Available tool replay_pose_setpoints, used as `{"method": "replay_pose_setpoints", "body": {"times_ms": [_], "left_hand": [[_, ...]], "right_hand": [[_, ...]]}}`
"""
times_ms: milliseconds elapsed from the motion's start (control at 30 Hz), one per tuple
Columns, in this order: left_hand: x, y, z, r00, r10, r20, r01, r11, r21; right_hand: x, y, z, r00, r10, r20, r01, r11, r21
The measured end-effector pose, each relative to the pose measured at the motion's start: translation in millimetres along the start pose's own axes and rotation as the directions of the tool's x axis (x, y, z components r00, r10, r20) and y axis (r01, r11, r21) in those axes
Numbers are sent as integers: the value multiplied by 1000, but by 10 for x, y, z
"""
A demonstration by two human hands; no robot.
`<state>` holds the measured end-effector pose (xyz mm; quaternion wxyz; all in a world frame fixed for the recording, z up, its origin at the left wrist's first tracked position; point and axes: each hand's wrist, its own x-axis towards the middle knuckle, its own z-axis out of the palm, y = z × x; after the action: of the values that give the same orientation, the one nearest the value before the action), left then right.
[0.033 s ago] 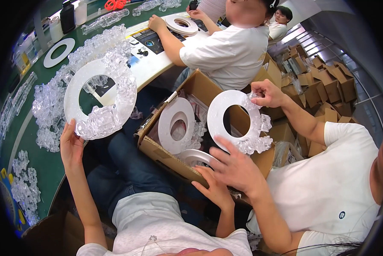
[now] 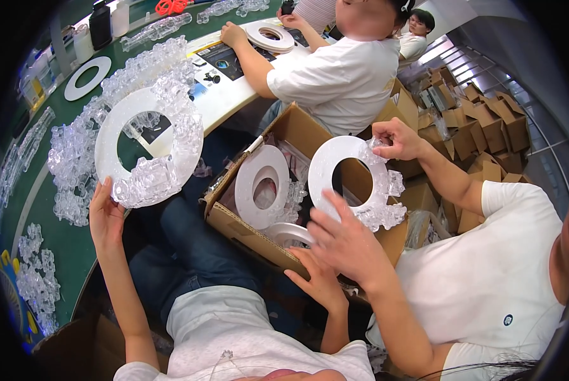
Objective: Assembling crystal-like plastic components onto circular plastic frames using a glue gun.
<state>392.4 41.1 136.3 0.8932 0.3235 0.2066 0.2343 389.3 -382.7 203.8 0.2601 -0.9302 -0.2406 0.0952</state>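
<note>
My left hand (image 2: 106, 216) grips the lower rim of a large white ring (image 2: 106, 146) with clear crystal-like pieces (image 2: 148, 184) fixed around its edge, held up over the green table (image 2: 75, 260). My right hand (image 2: 319, 279) rests with spread fingers against the near edge of an open cardboard box (image 2: 233, 222) on my lap. Inside the box lie more white rings (image 2: 259, 190). A co-worker on my right holds another white ring (image 2: 325, 165) over the box with both hands (image 2: 354, 244), one just above my right hand.
Heaps of clear plastic pieces (image 2: 68, 165) cover the table's left side, and a bare white ring (image 2: 87, 76) lies farther back. A second person (image 2: 341, 70) sits at the far end with a ring (image 2: 268, 35). Stacked cardboard boxes (image 2: 487, 120) fill the right.
</note>
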Motion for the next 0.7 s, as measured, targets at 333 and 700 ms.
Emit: {"method": "replay_pose_setpoints", "body": {"times_ms": [333, 700], "left_hand": [[-5, 2, -25, 1000, -5, -4, 5, 1000, -8], [-7, -28, -29, 1000, -10, -16, 10, 1000, -2]], "right_hand": [[370, -205, -346, 983, -159, 88, 180, 919, -350], [508, -692, -773, 791, -271, 549, 576, 27, -817]]}}
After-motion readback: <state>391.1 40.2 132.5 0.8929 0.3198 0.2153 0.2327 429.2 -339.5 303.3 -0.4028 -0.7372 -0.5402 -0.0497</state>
